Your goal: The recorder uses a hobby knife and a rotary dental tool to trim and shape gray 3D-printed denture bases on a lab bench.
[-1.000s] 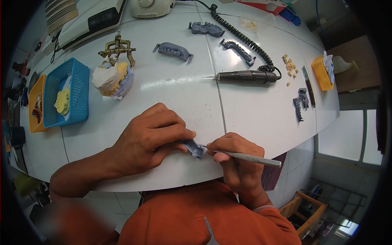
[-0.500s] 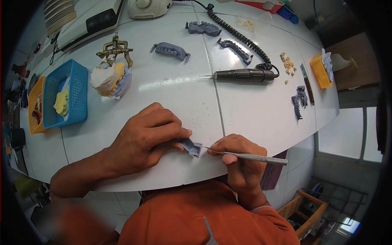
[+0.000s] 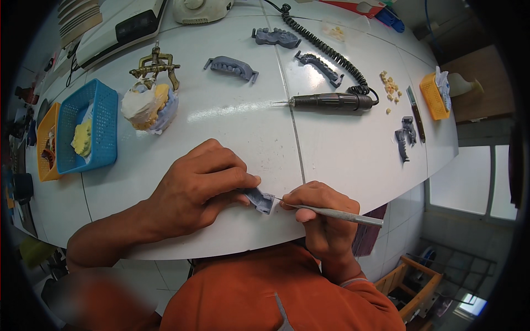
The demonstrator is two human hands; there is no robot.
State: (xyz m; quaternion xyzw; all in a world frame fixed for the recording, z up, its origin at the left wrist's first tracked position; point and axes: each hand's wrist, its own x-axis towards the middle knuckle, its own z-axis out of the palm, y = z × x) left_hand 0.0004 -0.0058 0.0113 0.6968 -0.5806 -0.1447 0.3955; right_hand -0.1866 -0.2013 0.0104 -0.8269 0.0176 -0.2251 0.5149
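The left hand (image 3: 201,185) has its grip pinched closed on the grey piece (image 3: 265,204), fingertips at that piece's 10 o'clock end. The piece sits between both hands, over the 6 o'clock side of the white surface (image 3: 359,160), its squared, hollow end toward 4 o'clock. The right hand (image 3: 321,215) has a closed, pen-like grip on the tool (image 3: 342,214), whose handle points just past 3 o'clock and whose thin tip is at the hollow end; whether it touches is too small to tell.

Counted from the piece, the articulator (image 3: 156,70) and a cast (image 3: 146,107) stand between 10 and 11 o'clock, the blue basket (image 3: 105,121) farther out near 10. The handpiece (image 3: 331,102) lies at 1, the yellow bits (image 3: 391,88) between 1 and 2, and the knife (image 3: 418,121) at 2.
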